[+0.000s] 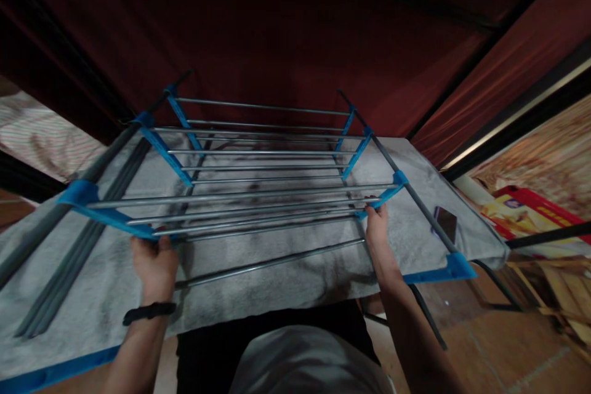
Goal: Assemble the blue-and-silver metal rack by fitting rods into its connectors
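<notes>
A half-upright shoe rack (277,193) of grey metal tubes and blue plastic brackets lies across a cloth-covered table in front of me. My left hand (154,265) is closed around the lower end of the left blue bracket (115,220), where the tubes meet it. On the other side, my right hand (377,226) grips the lower end of the right blue bracket (391,194). Closest to me, a single tube (272,263) runs low between my forearms. Another blue bracket (438,274) sits on the right pole's near end. My fingertips are partly hidden.
Several loose tubes (85,246) lie side by side on the grey cloth (286,283) at the left. A phone (446,225) rests near the table's right edge. Beyond it are a red and yellow package (530,215) and a wooden crate (561,289). Dark red fabric (286,31) hangs behind.
</notes>
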Tool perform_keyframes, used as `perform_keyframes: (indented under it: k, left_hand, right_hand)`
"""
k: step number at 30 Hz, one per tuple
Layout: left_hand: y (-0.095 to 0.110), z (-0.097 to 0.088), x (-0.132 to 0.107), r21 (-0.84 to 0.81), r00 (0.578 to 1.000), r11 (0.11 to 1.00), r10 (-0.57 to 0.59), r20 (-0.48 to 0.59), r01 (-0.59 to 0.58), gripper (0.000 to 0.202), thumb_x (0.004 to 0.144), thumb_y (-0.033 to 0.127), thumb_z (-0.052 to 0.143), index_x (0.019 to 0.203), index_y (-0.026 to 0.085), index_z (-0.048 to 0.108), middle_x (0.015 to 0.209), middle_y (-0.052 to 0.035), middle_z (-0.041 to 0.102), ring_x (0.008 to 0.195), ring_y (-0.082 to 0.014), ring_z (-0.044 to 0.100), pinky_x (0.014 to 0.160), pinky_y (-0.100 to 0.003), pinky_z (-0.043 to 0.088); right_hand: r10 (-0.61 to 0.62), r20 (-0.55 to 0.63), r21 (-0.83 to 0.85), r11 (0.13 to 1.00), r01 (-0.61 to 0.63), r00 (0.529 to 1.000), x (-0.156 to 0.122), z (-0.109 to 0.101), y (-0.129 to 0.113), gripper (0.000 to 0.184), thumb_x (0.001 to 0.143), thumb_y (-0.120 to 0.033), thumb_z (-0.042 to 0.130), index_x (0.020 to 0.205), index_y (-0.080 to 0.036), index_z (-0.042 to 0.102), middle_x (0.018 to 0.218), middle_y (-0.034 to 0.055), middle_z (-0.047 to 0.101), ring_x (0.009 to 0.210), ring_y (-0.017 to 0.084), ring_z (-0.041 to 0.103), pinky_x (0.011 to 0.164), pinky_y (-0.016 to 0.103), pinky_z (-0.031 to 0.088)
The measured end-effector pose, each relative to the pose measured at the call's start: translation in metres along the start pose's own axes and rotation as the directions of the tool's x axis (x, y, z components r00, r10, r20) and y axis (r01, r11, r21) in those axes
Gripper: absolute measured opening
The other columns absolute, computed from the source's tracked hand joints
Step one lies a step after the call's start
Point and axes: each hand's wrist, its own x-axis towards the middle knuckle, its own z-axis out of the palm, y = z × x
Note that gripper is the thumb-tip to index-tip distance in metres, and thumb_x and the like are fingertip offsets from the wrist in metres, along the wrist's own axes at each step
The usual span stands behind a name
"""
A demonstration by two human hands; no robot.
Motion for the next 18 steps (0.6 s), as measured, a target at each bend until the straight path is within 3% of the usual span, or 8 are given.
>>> perform_keyframes:
  k: [4,6,8,9,11,14,16,18]
  left_hand:
    - [0.025,-0.018,-0.031,-0.079,0.974,0.973,-0.219,-0.052,0.215,0.068,0.096,0.030,0.059,0.149,0.002,0.028,0.142,-0.0233,0.051,0.127,-0.0333,0.056,0.108,-0.050,0.051]
    - [0.035,-0.030,-0.061,-0.010,0.989,0.992,-0.122,-0.078,0.122,0.065,0.098,0.033,0.057,0.149,0.002,0.031,0.148,-0.0256,0.043,0.134,-0.0356,0.049,0.111,-0.053,0.048]
    - [0.041,-0.038,-0.095,0.095,0.994,0.990,0.105,0.015,-0.106,0.055,0.102,0.036,0.050,0.147,0.008,0.039,0.147,-0.0217,0.045,0.135,-0.0338,0.049,0.115,-0.053,0.045]
    - [0.042,-0.039,-0.111,0.134,0.971,0.964,0.219,0.095,-0.231,0.048,0.103,0.036,0.047,0.144,0.010,0.045,0.142,-0.0189,0.050,0.135,-0.0328,0.049,0.116,-0.055,0.043]
    - [0.043,-0.037,-0.137,0.152,0.881,0.887,0.385,0.276,-0.436,0.039,0.104,0.034,0.043,0.138,0.016,0.052,0.138,-0.0145,0.056,0.134,-0.0291,0.052,0.116,-0.052,0.045]
    - [0.040,-0.027,-0.154,0.179,0.731,0.756,0.498,0.467,-0.629,0.034,0.103,0.026,0.044,0.133,0.020,0.058,0.135,-0.0105,0.061,0.131,-0.0248,0.055,0.117,-0.047,0.044]
    - [0.041,-0.022,-0.155,0.215,0.672,0.694,0.492,0.554,-0.687,0.038,0.101,0.015,0.044,0.136,0.020,0.057,0.135,-0.0099,0.063,0.130,-0.0236,0.055,0.120,-0.048,0.039]
    - [0.046,-0.021,-0.153,0.253,0.655,0.671,0.455,0.603,-0.698,0.045,0.098,0.006,0.043,0.139,0.019,0.055,0.133,-0.0097,0.063,0.127,-0.0227,0.057,0.120,-0.048,0.036]
  right_hand:
    - [-0.021,-0.076,-0.067,0.998,0.016,0.997,-0.037,-0.015,0.005,0.053,0.078,-0.040,0.057,0.126,-0.020,0.048,0.123,0.0081,0.057,0.110,0.020,0.056,0.103,0.040,0.044]
    - [-0.026,-0.067,-0.097,0.995,0.019,0.997,-0.068,-0.023,0.010,0.055,0.083,-0.042,0.055,0.132,-0.019,0.045,0.133,0.0122,0.053,0.119,0.022,0.053,0.109,0.043,0.040]
    - [-0.068,0.076,-0.171,0.982,0.080,0.995,-0.101,-0.031,0.017,0.047,0.087,-0.042,0.056,0.128,-0.019,0.053,0.131,0.0127,0.056,0.123,0.025,0.052,0.112,0.046,0.037]
    - [-0.134,0.263,-0.265,0.942,0.205,0.955,-0.115,-0.033,0.021,0.042,0.092,-0.042,0.053,0.127,-0.019,0.056,0.131,0.0126,0.057,0.125,0.025,0.052,0.113,0.047,0.037]
    - [-0.241,0.583,-0.346,0.790,0.506,0.776,-0.138,-0.037,0.031,0.036,0.099,-0.038,0.047,0.127,-0.022,0.060,0.133,0.0112,0.060,0.129,0.025,0.052,0.115,0.049,0.034]
    - [-0.306,0.818,-0.265,0.551,0.791,0.487,-0.153,-0.034,0.043,0.035,0.104,-0.036,0.043,0.132,-0.024,0.060,0.132,0.0090,0.064,0.127,0.024,0.055,0.118,0.052,0.027]
    - [-0.330,0.851,-0.228,0.467,0.854,0.408,-0.153,-0.029,0.049,0.037,0.105,-0.038,0.042,0.135,-0.023,0.058,0.127,0.0092,0.066,0.122,0.025,0.057,0.116,0.052,0.029]
    - [-0.348,0.854,-0.226,0.421,0.878,0.386,-0.150,-0.025,0.051,0.038,0.105,-0.040,0.041,0.133,-0.022,0.060,0.119,0.0097,0.069,0.115,0.027,0.059,0.108,0.050,0.036]
